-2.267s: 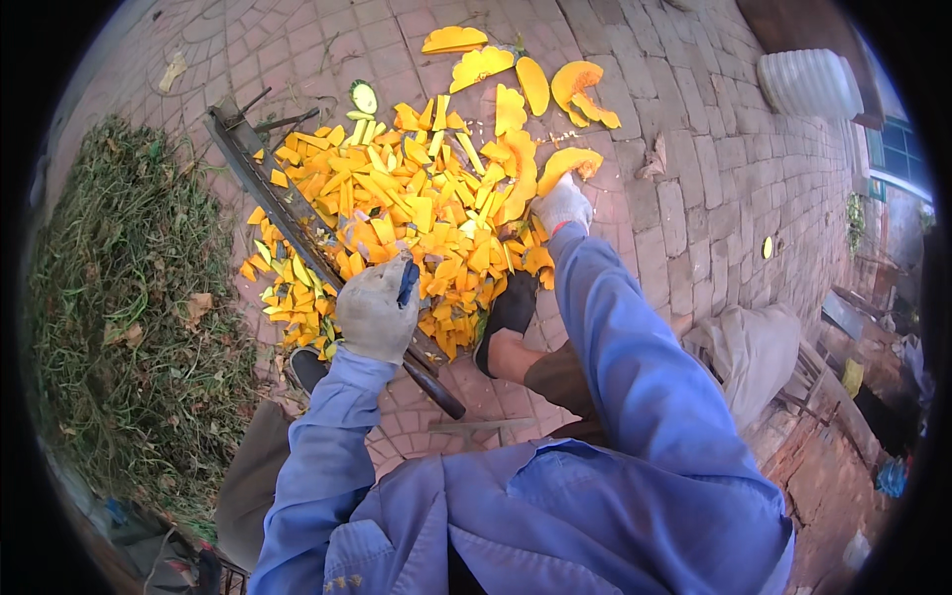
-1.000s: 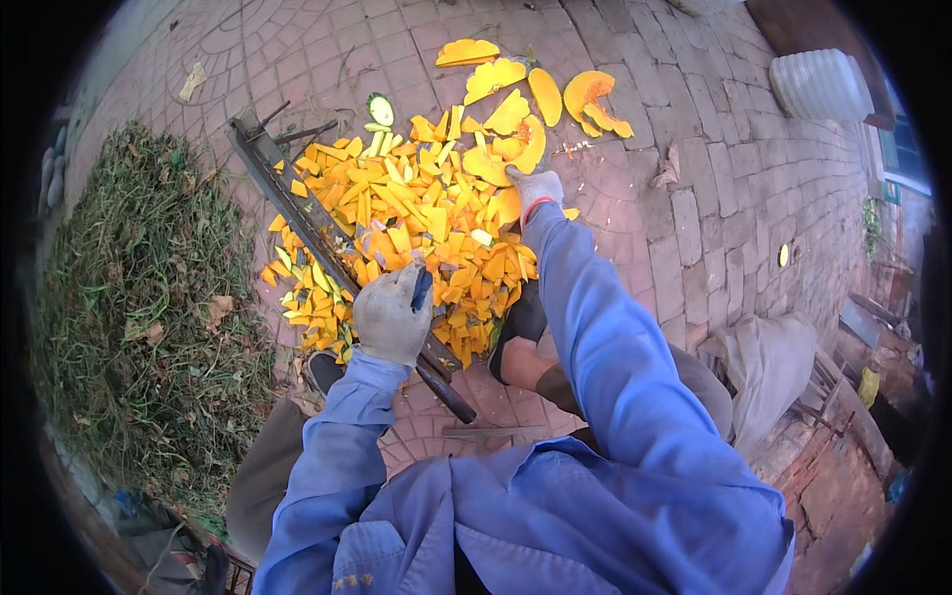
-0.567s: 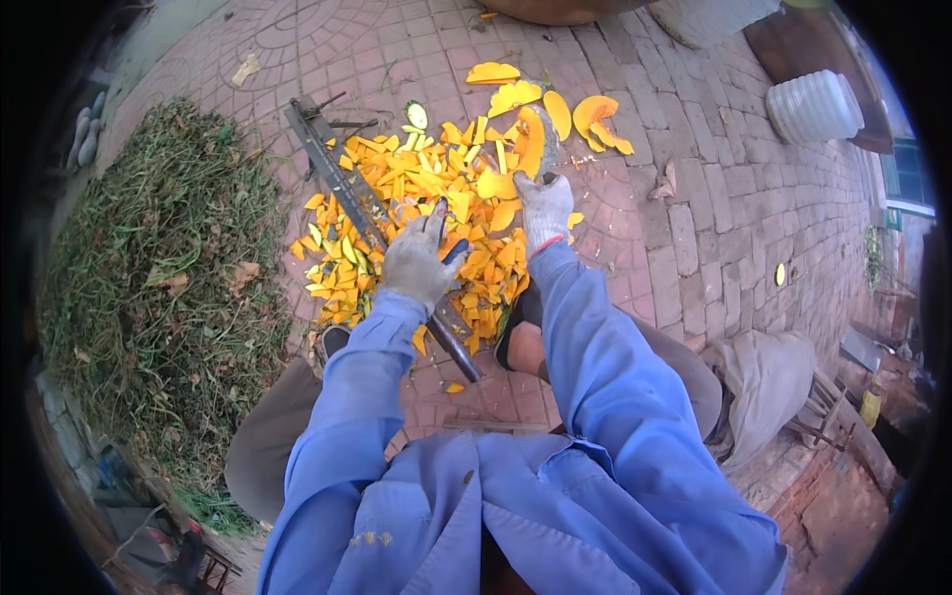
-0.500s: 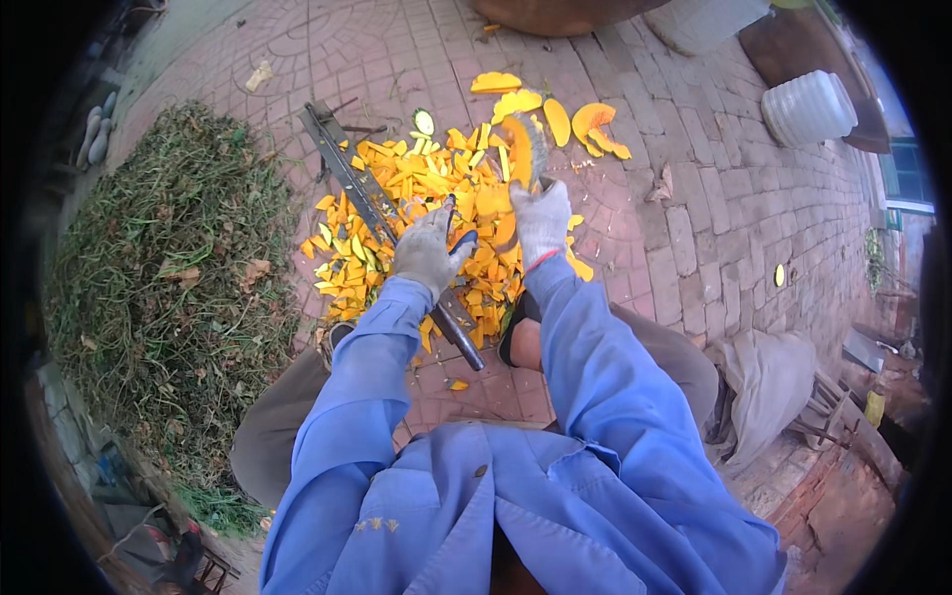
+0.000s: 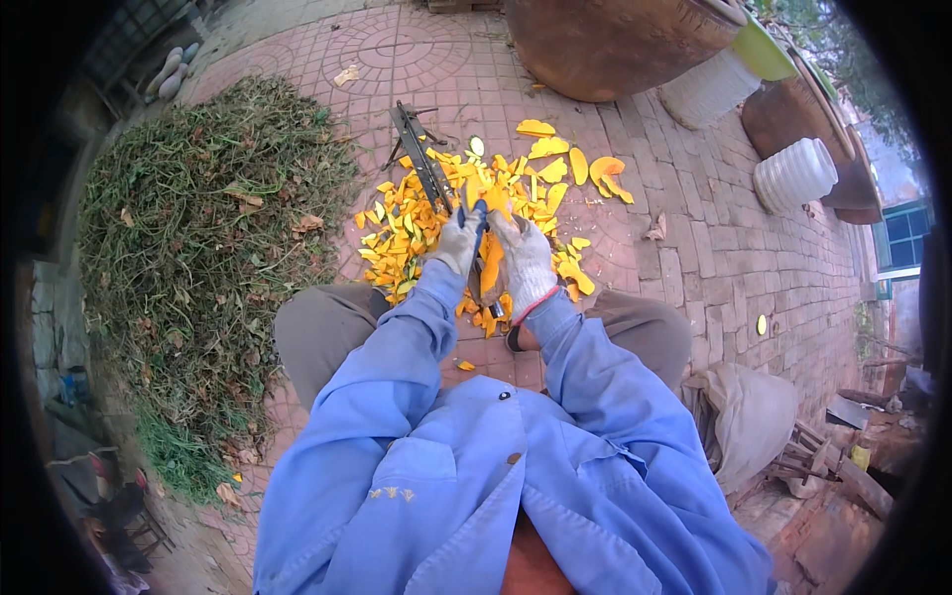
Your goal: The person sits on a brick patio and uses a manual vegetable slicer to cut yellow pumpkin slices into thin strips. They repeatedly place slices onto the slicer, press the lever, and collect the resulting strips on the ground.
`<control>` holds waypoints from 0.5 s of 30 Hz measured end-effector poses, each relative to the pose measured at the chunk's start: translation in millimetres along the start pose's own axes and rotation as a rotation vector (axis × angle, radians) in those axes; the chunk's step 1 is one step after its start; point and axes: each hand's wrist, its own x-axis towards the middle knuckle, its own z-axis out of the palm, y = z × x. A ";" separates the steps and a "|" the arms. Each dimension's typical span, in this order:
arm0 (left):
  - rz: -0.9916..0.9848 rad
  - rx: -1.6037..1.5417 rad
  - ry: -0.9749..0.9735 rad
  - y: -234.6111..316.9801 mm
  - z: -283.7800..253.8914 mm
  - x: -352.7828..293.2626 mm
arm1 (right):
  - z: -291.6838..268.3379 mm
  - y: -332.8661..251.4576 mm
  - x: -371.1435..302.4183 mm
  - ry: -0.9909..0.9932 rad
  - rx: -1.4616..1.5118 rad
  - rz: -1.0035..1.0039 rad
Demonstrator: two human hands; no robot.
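Note:
My left hand (image 5: 456,244), in a pale work glove with dark blue on its fingers, is closed on a piece of orange pumpkin (image 5: 487,194). My right hand (image 5: 527,256), in a whitish knit glove with a red cuff edge, grips the same piece from the other side. The hands are close together over a heap of cut pumpkin pieces (image 5: 397,233). A long dark metal cutter (image 5: 424,164) lies slanting through the heap, passing under my left hand. Larger pumpkin slices (image 5: 605,174) lie beyond the heap, to the right.
Left of the heap spreads a big pile of cut green vines (image 5: 208,208). Large brown vats (image 5: 615,45) and a white ribbed tub (image 5: 796,177) stand at the far right. A pale sack (image 5: 744,412) sits beside my right knee, on brick paving (image 5: 704,268).
My right hand has brought the pumpkin piece left and lower, and my left hand has met it there. The view has tipped up, showing more of the vats.

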 end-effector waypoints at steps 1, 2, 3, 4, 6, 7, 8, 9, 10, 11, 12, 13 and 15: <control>0.014 0.139 -0.061 -4.8 -0.3 -10.4 | -0.3 0.3 -4.2 0.051 -0.030 0.006; 0.033 0.281 -0.123 -3.0 2.4 -21.9 | 3.6 0.8 -6.3 0.081 0.063 -0.041; 0.125 0.133 -0.147 -2.7 6.9 -35.0 | 6.7 1.2 -9.1 0.108 0.152 -0.089; 0.117 0.145 -0.197 4.2 6.0 -38.9 | 0.3 5.0 -7.9 0.028 0.081 -0.085; 0.102 0.171 -0.304 19.7 -0.6 -44.8 | -20.5 8.8 -3.6 -0.125 -0.064 -0.083; 0.151 0.407 -0.298 27.0 -3.2 -48.1 | -20.6 3.0 -8.7 -0.155 -0.268 -0.249; 0.133 0.260 -0.258 26.4 -10.6 -49.0 | -13.0 -5.4 -17.2 -0.162 -0.457 -0.423; 0.118 0.113 -0.217 23.3 -18.1 -48.9 | -4.1 -16.0 -20.8 -0.158 -0.246 -0.182; 0.094 -0.040 -0.195 18.0 -18.5 -48.3 | -0.3 -30.9 -26.1 -0.132 -0.040 0.056; 0.066 -0.231 -0.167 42.3 -10.2 -65.8 | 0.4 -45.2 -29.9 -0.064 -0.121 0.036; -0.030 -0.303 -0.256 37.0 -22.1 -58.2 | 1.2 -52.9 -28.9 0.096 -0.233 -0.131; -0.069 -0.371 -0.262 44.6 -15.5 -65.3 | -23.4 -42.6 -8.0 0.235 -0.316 -0.317; -0.127 -0.452 -0.288 60.4 -7.0 -76.8 | -53.3 -47.8 17.9 0.357 -0.215 -0.399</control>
